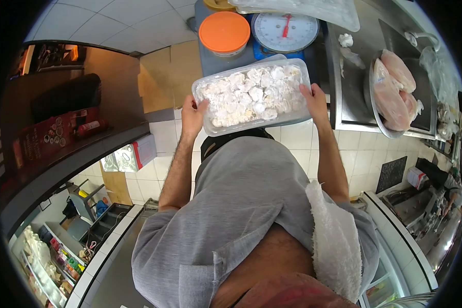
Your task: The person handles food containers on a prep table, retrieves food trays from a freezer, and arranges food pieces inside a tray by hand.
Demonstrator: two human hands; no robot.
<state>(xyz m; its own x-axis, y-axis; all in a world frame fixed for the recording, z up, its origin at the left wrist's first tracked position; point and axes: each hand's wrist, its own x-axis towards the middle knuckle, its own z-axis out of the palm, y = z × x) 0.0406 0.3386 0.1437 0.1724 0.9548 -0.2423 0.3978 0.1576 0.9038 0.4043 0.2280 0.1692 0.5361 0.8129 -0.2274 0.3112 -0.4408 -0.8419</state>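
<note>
Nearest the camera, a grey shirt (246, 179) is seen, with a white towel (338, 241) draped over one shoulder. Beyond it, a clear plastic tray (264, 124) is held level in front of the waist, at the near side of the tabletop (209, 62), just short of the orange-lidded tub (224, 32) and the scale (285, 30). One short end is grasped by the left hand (192, 118), the other by the right hand (319, 104), thumbs over the rim. The open top is turned upward; the long axis is laid across the body, its right end angled slightly farther forward. Some weight is likely given by the white-coated pieces (255, 94), while thin walls may be flexed and loose powder spilled, so both ends are best supported from beneath the rim.
</note>
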